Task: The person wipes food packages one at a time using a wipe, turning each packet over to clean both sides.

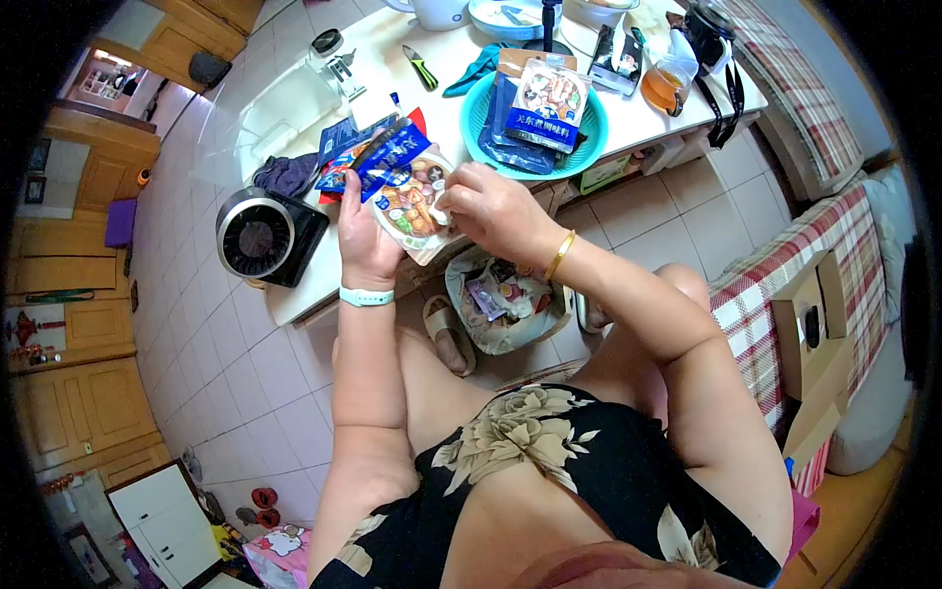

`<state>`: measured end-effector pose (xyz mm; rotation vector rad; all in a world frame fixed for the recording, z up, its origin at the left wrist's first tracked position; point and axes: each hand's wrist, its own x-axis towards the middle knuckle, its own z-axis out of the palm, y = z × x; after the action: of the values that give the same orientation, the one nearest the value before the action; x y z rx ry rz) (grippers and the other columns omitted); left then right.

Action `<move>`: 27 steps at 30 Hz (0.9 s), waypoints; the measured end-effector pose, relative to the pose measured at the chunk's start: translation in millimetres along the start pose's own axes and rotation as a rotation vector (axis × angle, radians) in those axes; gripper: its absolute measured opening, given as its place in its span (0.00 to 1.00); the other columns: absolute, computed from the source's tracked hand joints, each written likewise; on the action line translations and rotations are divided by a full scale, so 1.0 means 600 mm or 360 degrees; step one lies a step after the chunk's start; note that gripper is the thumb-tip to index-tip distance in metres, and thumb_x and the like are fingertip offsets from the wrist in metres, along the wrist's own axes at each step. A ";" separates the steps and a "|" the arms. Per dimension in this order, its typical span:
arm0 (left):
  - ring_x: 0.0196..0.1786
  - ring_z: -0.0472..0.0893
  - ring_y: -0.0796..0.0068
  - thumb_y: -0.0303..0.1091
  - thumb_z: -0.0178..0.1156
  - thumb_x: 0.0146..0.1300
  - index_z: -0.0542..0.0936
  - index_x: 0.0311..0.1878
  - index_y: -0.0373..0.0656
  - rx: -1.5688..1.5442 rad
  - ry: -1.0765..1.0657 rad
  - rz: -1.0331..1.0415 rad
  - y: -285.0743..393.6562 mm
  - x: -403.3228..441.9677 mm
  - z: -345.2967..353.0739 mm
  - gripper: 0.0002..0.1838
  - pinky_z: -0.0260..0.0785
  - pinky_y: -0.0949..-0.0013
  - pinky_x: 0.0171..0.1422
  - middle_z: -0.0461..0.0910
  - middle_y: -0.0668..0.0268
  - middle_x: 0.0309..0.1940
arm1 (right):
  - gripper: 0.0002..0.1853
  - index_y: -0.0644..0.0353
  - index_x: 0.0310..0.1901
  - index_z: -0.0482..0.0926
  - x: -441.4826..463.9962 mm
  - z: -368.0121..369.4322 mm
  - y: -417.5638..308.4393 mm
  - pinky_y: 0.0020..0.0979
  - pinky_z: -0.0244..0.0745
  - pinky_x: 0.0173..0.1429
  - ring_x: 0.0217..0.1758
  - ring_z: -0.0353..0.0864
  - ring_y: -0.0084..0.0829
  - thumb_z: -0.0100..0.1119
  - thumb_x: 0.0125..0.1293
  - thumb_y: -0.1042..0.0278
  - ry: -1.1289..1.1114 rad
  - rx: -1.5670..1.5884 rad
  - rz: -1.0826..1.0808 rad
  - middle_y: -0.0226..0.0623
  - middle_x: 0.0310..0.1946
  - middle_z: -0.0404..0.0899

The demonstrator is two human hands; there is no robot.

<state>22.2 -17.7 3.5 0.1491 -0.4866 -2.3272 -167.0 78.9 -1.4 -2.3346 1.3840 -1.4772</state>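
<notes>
A blue and white food packet (410,201) with a picture of food is held over the table's near edge. My left hand (367,236) grips its left side, the thumb up along the edge. At its right edge is my right hand (496,211), fingers pinched together with a small piece of something white. Beside and behind the packet lie other blue and red packets (343,147). To the right, a turquoise basket (474,128) holds a similar packet (548,103) on top of dark blue ones.
A green-handled knife (422,71) lies on the white table (402,25). A black round device (257,236) stands at the near left corner. An open bin (510,329) with wrappers is below the edge. A glass teapot (667,83) stands at right.
</notes>
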 end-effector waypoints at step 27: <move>0.73 0.70 0.54 0.77 0.50 0.66 0.53 0.81 0.49 0.0752 0.0331 0.0317 -0.074 0.011 0.036 0.52 0.58 0.40 0.78 0.71 0.57 0.69 | 0.11 0.58 0.42 0.83 0.020 -0.055 0.003 0.40 0.79 0.40 0.38 0.83 0.45 0.66 0.56 0.78 0.0220 -0.0048 0.0054 0.39 0.35 0.78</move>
<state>-16.8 13.5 6.5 0.5359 -0.8936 -1.9423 -190.8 82.4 23.8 -2.2521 1.4793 -1.6478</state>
